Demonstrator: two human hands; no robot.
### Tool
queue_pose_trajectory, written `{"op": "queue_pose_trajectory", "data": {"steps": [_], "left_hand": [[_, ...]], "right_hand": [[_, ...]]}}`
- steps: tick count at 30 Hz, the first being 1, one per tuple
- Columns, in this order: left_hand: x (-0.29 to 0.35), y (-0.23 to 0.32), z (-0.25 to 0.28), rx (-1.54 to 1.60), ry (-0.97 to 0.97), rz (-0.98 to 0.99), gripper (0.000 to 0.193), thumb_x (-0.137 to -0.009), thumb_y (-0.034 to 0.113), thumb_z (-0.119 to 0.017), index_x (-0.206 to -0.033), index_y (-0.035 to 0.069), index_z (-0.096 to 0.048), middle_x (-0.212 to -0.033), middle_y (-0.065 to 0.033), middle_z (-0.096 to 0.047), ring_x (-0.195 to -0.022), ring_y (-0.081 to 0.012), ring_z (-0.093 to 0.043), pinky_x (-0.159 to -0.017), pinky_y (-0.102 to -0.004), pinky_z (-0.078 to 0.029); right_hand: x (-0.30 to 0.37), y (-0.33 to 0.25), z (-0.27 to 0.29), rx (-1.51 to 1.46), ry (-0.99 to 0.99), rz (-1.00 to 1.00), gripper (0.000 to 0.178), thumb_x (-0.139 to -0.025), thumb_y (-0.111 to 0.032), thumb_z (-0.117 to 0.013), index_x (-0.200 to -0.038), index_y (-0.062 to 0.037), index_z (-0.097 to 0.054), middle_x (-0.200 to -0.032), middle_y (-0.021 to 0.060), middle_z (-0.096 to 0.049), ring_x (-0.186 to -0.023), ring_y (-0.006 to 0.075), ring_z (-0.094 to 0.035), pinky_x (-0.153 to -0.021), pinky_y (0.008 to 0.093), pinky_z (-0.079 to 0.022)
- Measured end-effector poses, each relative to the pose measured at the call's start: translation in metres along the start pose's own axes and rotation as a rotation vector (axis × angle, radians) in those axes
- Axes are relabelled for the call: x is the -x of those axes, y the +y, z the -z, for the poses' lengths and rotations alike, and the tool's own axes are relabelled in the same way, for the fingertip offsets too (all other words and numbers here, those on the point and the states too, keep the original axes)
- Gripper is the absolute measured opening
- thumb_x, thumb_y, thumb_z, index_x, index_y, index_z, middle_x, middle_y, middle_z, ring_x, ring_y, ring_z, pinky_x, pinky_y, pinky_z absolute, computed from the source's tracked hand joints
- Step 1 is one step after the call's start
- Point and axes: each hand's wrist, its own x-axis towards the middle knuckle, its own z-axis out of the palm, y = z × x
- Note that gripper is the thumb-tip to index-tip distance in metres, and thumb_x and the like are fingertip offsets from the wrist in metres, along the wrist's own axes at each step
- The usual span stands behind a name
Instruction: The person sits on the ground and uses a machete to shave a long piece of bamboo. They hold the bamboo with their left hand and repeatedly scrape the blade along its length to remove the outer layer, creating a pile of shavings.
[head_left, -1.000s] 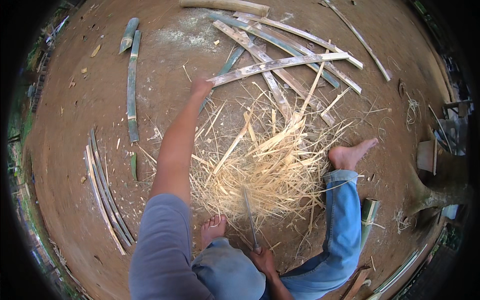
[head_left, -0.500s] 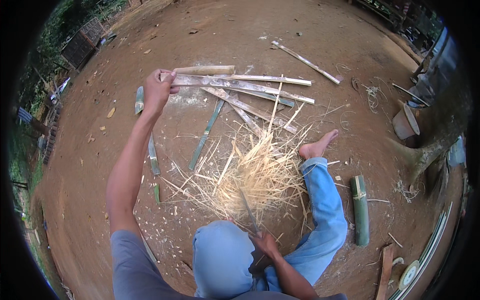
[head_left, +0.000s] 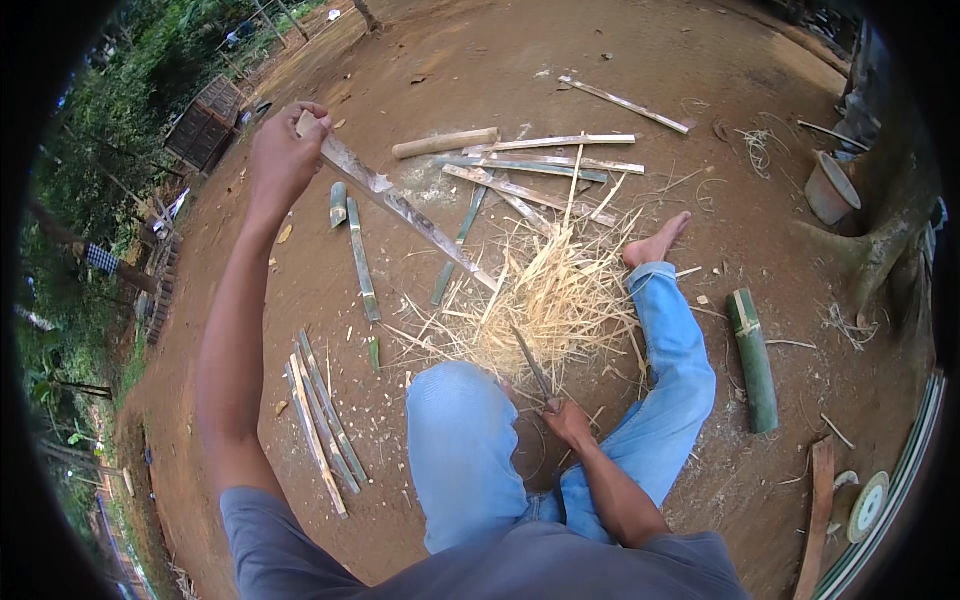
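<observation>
My left hand point(head_left: 287, 152) is raised at the far left, its fingers closed on the upper end of a long split bamboo strip point(head_left: 400, 207). The strip slants down to the right, and its low end reaches the edge of a heap of pale shavings point(head_left: 560, 300). Low in front of me, my right hand point(head_left: 568, 422) grips the handle of a knife point(head_left: 531, 362). Its narrow blade points up and away over the near side of the heap, apart from the strip.
Several split bamboo strips point(head_left: 560, 162) and a bamboo stick point(head_left: 445, 143) lie beyond the heap. More strips point(head_left: 325, 410) rest at my left. A green bamboo section point(head_left: 753, 365) is at right, below a bucket point(head_left: 832, 188) by a tree root. My bare foot point(head_left: 657, 240) borders the shavings.
The bamboo strip has swung from nearly level to a steep slant, its far end coming down toward the shavings. My left hand has moved left and up. The view has shifted left.
</observation>
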Motion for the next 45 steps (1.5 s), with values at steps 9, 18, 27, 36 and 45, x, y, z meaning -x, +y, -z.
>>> {"op": "queue_pose_trajectory", "data": {"steps": [9, 18, 27, 36, 45], "left_hand": [[0.029, 0.009, 0.018, 0.158, 0.011, 0.062, 0.020, -0.096, 0.019, -0.051, -0.110, 0.005, -0.056, -0.084, -0.0030, -0.066, -0.057, -0.0053, -0.051, -0.050, -0.0211, -0.042], [0.043, -0.010, -0.005, 0.539, -0.154, 0.213, 0.023, -0.094, 0.025, -0.060, -0.106, 0.008, -0.052, -0.083, -0.0020, -0.061, -0.059, -0.0063, -0.054, -0.056, -0.0224, -0.050], [0.048, -0.027, -0.016, 0.592, -0.116, 0.038, 0.032, -0.090, 0.030, -0.068, -0.101, 0.004, -0.052, -0.078, -0.0020, -0.056, -0.057, -0.0052, -0.053, -0.051, -0.0196, -0.051], [0.054, -0.032, -0.026, 0.853, -0.033, -0.012, 0.024, -0.094, 0.023, -0.063, -0.100, 0.001, -0.056, -0.074, -0.0007, -0.053, -0.053, -0.0041, -0.048, -0.054, -0.0229, -0.053], [0.054, -0.042, -0.023, 0.838, -0.114, 0.022, 0.026, -0.093, 0.025, -0.065, -0.101, 0.002, -0.058, -0.074, 0.0005, -0.054, -0.054, -0.0049, -0.048, -0.052, -0.0217, -0.047]], "right_hand": [[0.015, -0.012, 0.005, -0.130, 0.008, 0.083, 0.033, -0.075, -0.032, -0.063, -0.087, -0.0013, -0.066, -0.082, 0.0280, -0.065, -0.086, 0.0418, -0.065, -0.075, 0.0471, -0.049], [0.019, -0.001, 0.006, -0.267, 0.195, 0.143, 0.022, -0.076, -0.024, -0.062, -0.068, -0.0048, -0.055, -0.057, 0.0075, -0.052, -0.053, 0.0178, -0.051, -0.053, 0.0381, -0.040], [0.012, -0.008, 0.006, -0.306, 0.227, 0.073, 0.024, -0.076, -0.024, -0.063, -0.067, -0.0037, -0.054, -0.055, 0.0065, -0.051, -0.051, 0.0162, -0.051, -0.050, 0.0366, -0.040], [0.034, -0.001, 0.007, -0.360, 0.213, 0.041, 0.021, -0.078, -0.023, -0.064, -0.072, -0.0066, -0.052, -0.055, 0.0020, -0.050, -0.045, 0.0141, -0.048, -0.044, 0.0336, -0.039], [0.076, -0.074, 0.031, -0.532, 0.042, 0.039, 0.028, -0.080, -0.025, -0.066, -0.087, -0.0008, -0.054, -0.066, 0.0071, -0.053, -0.051, 0.0170, -0.052, -0.047, 0.0334, -0.041]]}}
